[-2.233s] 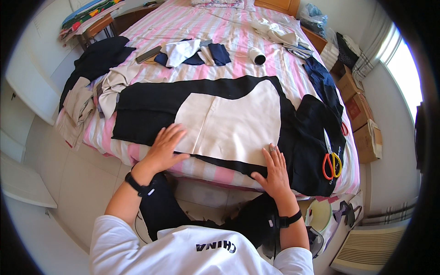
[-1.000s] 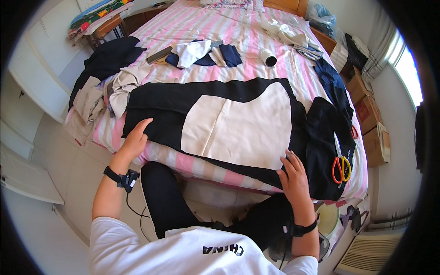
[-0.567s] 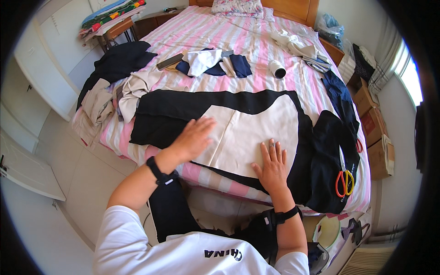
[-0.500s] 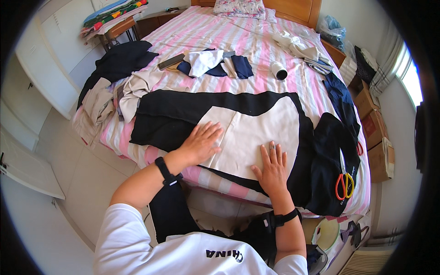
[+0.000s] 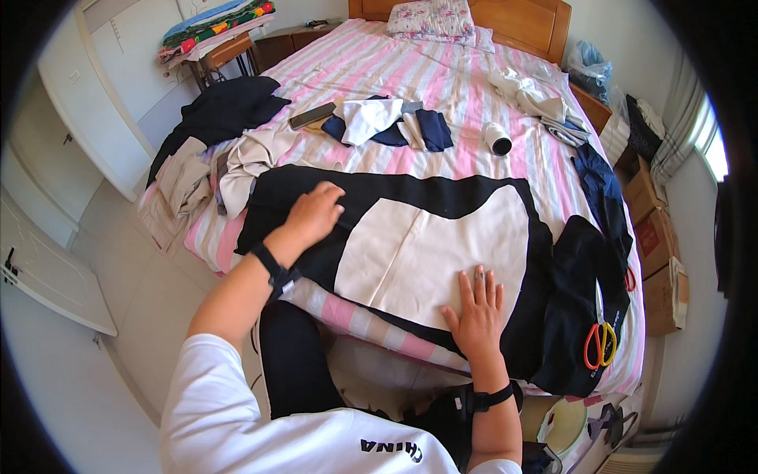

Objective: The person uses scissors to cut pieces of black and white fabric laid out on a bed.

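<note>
A cream fabric piece [image 5: 430,257] with a curved edge and a seam or crease down it lies flat on a larger black cloth [image 5: 272,209] at the near edge of the bed. My right hand [image 5: 478,316] rests flat on the lower right of the cream piece, fingers spread. Left of that piece, over the black cloth, is my left hand [image 5: 316,212], its fingers loosely bent and apart, with nothing visible in them. Scissors [image 5: 601,332] with one orange and one yellow handle lie on another black garment [image 5: 572,276] at the right.
Across the striped bed [image 5: 332,75] lie a white cone-shaped spool [image 5: 497,138], small navy and white cloth pieces [image 5: 379,122] and a dark oblong object [image 5: 313,116]. Beige cloth [image 5: 253,162] and a black garment [image 5: 221,114] are heaped left. Cardboard boxes [image 5: 657,253] stand along the right.
My left hand has lifted off the cream piece and moved left and away over the black cloth. My right hand stays on the cream piece. The whole view has shifted slightly.
</note>
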Demonstrator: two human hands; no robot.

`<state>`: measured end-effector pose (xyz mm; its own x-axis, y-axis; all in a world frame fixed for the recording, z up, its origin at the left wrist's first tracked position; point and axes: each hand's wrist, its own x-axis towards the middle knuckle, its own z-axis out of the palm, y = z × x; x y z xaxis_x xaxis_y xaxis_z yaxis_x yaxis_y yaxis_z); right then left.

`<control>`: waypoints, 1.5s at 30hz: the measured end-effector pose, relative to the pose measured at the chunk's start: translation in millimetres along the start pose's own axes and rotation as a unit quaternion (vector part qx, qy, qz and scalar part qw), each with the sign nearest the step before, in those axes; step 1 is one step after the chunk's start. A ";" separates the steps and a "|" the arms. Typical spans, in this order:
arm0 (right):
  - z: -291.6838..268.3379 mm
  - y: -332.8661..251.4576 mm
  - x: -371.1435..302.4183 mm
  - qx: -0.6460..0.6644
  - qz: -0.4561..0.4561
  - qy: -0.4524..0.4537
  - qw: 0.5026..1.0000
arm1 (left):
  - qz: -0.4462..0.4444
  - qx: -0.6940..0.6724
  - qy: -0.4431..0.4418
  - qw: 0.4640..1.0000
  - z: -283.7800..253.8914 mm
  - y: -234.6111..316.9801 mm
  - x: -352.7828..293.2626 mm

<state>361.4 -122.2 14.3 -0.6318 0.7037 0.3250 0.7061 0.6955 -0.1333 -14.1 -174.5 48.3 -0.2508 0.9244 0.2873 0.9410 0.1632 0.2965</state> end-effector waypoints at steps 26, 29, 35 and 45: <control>51.9 -159.2 71.0 0.129 -0.297 -0.087 0.942 | -0.210 0.049 0.079 0.973 -33.2 -135.8 52.5; 51.7 -159.2 72.1 0.121 -0.301 -0.093 0.941 | -0.211 0.107 0.086 0.968 -42.2 -127.7 47.9; 51.1 -159.7 72.1 0.119 -0.295 -0.096 0.943 | -0.137 0.093 0.164 0.973 -35.1 -138.5 55.7; 50.7 -159.1 70.5 0.117 -0.304 -0.101 0.940 | -0.150 0.115 0.118 0.975 -13.8 -157.5 67.3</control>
<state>188.3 -175.9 10.9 -0.9604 0.1620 0.2266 0.1198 0.9746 -0.1893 -182.3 -142.8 33.4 -0.5426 0.7226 0.4283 0.8363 0.5124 0.1951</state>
